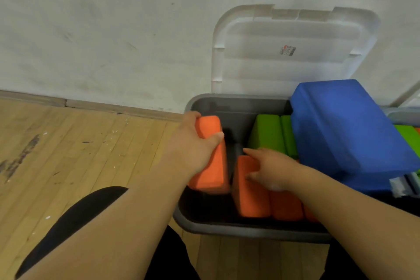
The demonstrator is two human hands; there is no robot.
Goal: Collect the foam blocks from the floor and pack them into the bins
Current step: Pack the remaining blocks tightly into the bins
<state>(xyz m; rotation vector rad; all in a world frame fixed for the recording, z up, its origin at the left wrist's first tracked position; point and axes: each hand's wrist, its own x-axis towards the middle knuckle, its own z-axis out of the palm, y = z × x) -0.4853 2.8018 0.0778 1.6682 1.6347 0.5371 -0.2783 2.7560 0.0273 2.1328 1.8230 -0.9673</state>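
- Orange foam block (211, 166), one. The left grip (193, 143) is clasping its upper end, thumb across the near face and fingers wrapping behind. It is holding the block on edge over the left side of the grey bin (227, 229), with the lower end dipping inside the rim.
- Standing orange blocks (247, 198), a row on edge by the bin's near wall. The right grip (270, 168) is lying on top of the leftmost one with straight fingers, clasping nothing.
- Green blocks (266, 132), standing farther back. A blue block (347, 129) is lying across them and poking above the rim.
- Lid (284, 52), leaning on the wall behind the bin.
- Handling, as judged: the foam is looking light, matte and slightly yielding, so it is unlikely to be slipping. One hand across the narrow thickness at an end seems enough. That is leaving the other end free for the gap beside the row.
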